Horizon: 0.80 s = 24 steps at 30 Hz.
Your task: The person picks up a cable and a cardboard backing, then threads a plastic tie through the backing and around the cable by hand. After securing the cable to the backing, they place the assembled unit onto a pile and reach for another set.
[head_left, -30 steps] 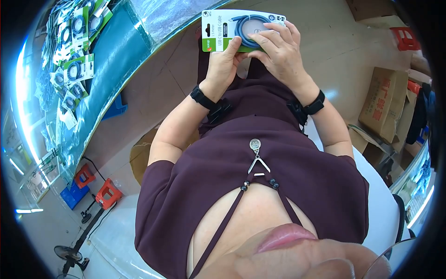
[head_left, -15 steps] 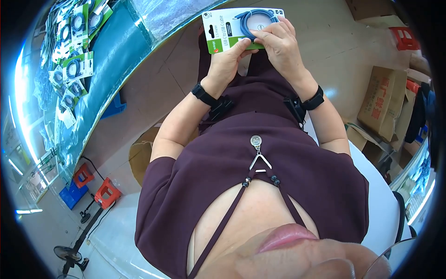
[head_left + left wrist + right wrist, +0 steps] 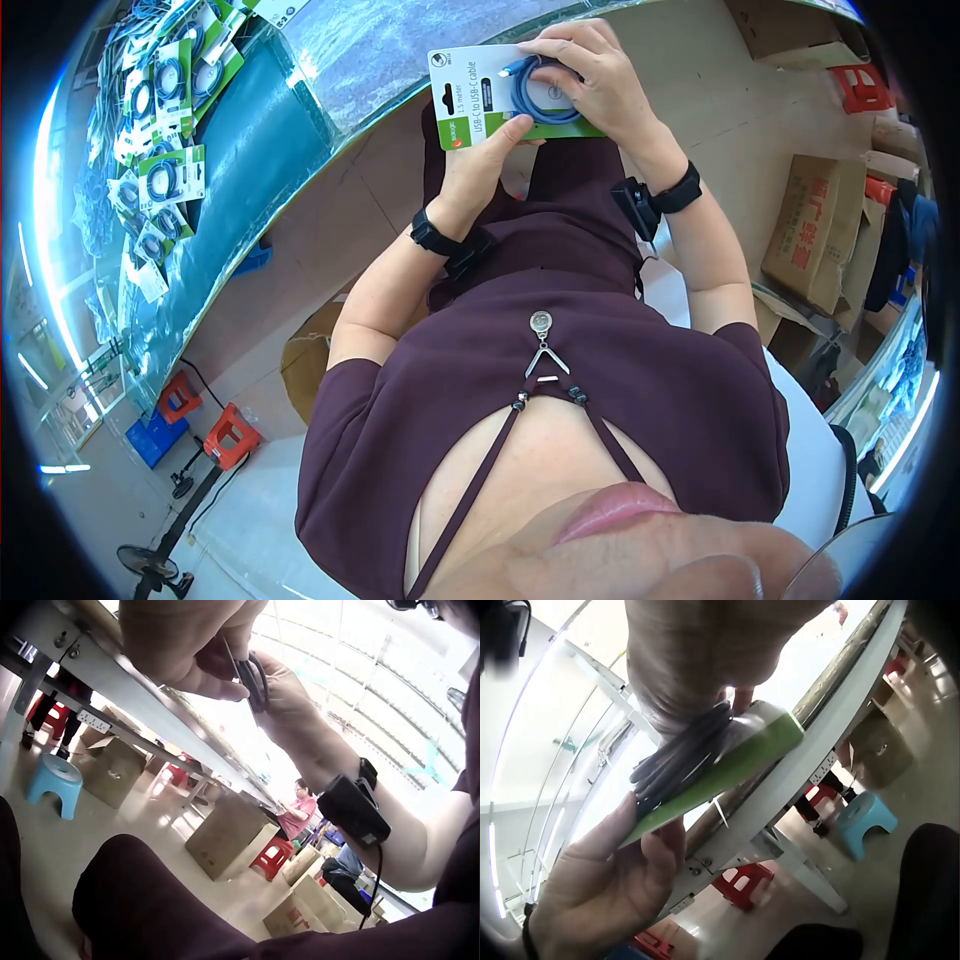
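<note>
A white and green cable card [image 3: 462, 105] printed "USB-C to USB-C cable" is held up over the lap in the head view. On its front lies a coiled blue USB-C cable [image 3: 540, 112], dark grey in the right wrist view. My left hand [image 3: 484, 168] grips the card's near edge, thumb [image 3: 622, 821] on the front beside the coil and fingers behind. With bent fingers, my right hand [image 3: 606, 88] reaches over the coil to the card's far edge. Its thumb lies inside the loop, against the cable. The right palm hides part of the coil in the right wrist view.
A teal-covered table [image 3: 255, 130] curves along the left, bearing a heap of similar carded cables [image 3: 170, 85]. Cardboard boxes [image 3: 815, 235] stand at the right. A blue stool [image 3: 56, 780] and a red stool [image 3: 271, 856] are on the floor. Another person [image 3: 298, 814] sits farther off.
The right hand's fingers have shifted from the coil's near right side up to the card's far edge, with the thumb now in the loop. The left hand keeps its grip on the card.
</note>
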Each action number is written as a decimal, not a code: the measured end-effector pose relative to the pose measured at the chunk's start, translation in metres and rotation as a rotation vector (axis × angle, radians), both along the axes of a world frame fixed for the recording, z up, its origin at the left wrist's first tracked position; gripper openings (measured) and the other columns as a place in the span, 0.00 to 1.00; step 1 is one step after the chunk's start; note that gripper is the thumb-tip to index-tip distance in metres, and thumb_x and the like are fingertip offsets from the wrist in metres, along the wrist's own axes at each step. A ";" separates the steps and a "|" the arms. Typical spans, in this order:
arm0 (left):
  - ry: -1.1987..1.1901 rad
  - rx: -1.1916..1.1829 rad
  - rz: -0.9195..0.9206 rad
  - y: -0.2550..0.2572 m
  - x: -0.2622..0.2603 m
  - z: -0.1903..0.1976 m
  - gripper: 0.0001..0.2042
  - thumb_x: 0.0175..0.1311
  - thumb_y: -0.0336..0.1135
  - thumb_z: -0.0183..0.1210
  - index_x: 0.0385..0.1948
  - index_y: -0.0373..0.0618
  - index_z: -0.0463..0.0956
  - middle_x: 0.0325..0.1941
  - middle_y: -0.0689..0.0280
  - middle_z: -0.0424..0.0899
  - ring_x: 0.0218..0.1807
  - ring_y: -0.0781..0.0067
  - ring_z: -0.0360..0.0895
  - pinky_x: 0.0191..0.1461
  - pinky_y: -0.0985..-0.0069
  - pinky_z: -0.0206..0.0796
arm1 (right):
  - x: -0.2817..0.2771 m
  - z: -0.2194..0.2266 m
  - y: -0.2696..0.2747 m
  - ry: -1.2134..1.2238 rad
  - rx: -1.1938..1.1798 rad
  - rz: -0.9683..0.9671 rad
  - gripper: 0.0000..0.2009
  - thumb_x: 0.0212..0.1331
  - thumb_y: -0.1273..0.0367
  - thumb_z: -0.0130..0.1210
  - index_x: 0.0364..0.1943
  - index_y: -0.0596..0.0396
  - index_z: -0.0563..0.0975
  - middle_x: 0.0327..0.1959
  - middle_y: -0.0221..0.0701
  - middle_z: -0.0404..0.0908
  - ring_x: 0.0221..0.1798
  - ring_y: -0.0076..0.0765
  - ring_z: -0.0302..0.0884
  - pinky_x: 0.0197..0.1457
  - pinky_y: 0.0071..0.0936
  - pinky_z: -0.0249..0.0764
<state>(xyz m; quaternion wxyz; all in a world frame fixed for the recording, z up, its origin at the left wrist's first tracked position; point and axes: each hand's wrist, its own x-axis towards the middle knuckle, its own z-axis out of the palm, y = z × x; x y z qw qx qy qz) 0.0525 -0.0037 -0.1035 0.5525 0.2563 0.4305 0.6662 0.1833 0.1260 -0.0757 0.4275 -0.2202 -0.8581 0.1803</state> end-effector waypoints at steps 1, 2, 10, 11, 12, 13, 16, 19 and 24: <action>0.001 -0.004 0.002 0.000 0.002 0.001 0.12 0.61 0.25 0.58 0.47 0.37 0.72 0.42 0.63 0.80 0.39 0.72 0.80 0.42 0.75 0.77 | -0.003 -0.001 0.003 -0.032 -0.006 0.061 0.14 0.45 0.71 0.64 0.40 0.47 0.82 0.35 0.25 0.78 0.41 0.31 0.72 0.53 0.31 0.65; 0.012 0.010 0.018 0.000 0.004 0.002 0.12 0.61 0.25 0.58 0.46 0.37 0.72 0.41 0.63 0.80 0.39 0.73 0.79 0.42 0.75 0.77 | -0.006 -0.001 0.004 -0.032 -0.009 0.066 0.14 0.45 0.71 0.64 0.40 0.47 0.82 0.35 0.25 0.78 0.41 0.31 0.72 0.53 0.31 0.65; 0.100 0.082 0.097 0.014 0.014 0.004 0.11 0.61 0.25 0.58 0.45 0.37 0.73 0.40 0.65 0.80 0.38 0.76 0.78 0.41 0.78 0.74 | -0.024 0.008 0.000 0.004 0.040 -0.141 0.14 0.42 0.70 0.66 0.38 0.47 0.82 0.35 0.25 0.78 0.42 0.33 0.72 0.54 0.31 0.65; 0.136 0.082 0.108 0.015 0.015 0.004 0.11 0.61 0.25 0.58 0.45 0.38 0.73 0.40 0.66 0.80 0.38 0.76 0.78 0.41 0.78 0.74 | -0.026 0.010 0.000 0.000 0.042 -0.161 0.13 0.42 0.72 0.65 0.37 0.50 0.81 0.33 0.28 0.77 0.40 0.36 0.72 0.50 0.31 0.66; 0.173 0.080 0.120 0.016 0.016 0.003 0.11 0.61 0.25 0.58 0.45 0.38 0.73 0.40 0.66 0.80 0.38 0.76 0.78 0.41 0.78 0.74 | -0.027 0.011 0.000 -0.004 0.042 -0.180 0.13 0.42 0.74 0.64 0.36 0.53 0.79 0.32 0.31 0.75 0.39 0.39 0.73 0.46 0.31 0.68; 0.172 0.077 0.118 0.016 0.016 0.001 0.11 0.61 0.25 0.58 0.45 0.38 0.73 0.40 0.66 0.80 0.38 0.76 0.78 0.41 0.78 0.74 | -0.028 0.010 0.001 -0.006 0.042 -0.192 0.12 0.42 0.75 0.63 0.35 0.55 0.79 0.31 0.33 0.75 0.38 0.40 0.73 0.44 0.31 0.68; 0.234 0.084 0.183 0.020 0.013 -0.007 0.11 0.61 0.25 0.58 0.45 0.38 0.73 0.41 0.65 0.80 0.38 0.75 0.79 0.41 0.76 0.75 | -0.033 -0.002 0.008 0.005 0.021 -0.185 0.11 0.44 0.77 0.62 0.35 0.56 0.79 0.29 0.33 0.74 0.38 0.39 0.74 0.41 0.28 0.70; 0.035 0.012 0.131 0.026 0.003 -0.008 0.11 0.62 0.25 0.58 0.46 0.38 0.73 0.42 0.63 0.80 0.39 0.73 0.80 0.42 0.75 0.75 | -0.027 0.004 0.006 0.077 -0.175 -0.145 0.10 0.46 0.77 0.61 0.36 0.56 0.79 0.28 0.31 0.73 0.38 0.35 0.75 0.39 0.26 0.71; -0.104 0.045 0.095 0.030 -0.021 0.007 0.12 0.62 0.25 0.56 0.47 0.38 0.72 0.43 0.61 0.80 0.41 0.69 0.81 0.43 0.72 0.77 | 0.001 0.027 0.012 0.254 -0.389 0.021 0.07 0.53 0.74 0.59 0.36 0.58 0.79 0.26 0.29 0.75 0.34 0.27 0.75 0.36 0.20 0.72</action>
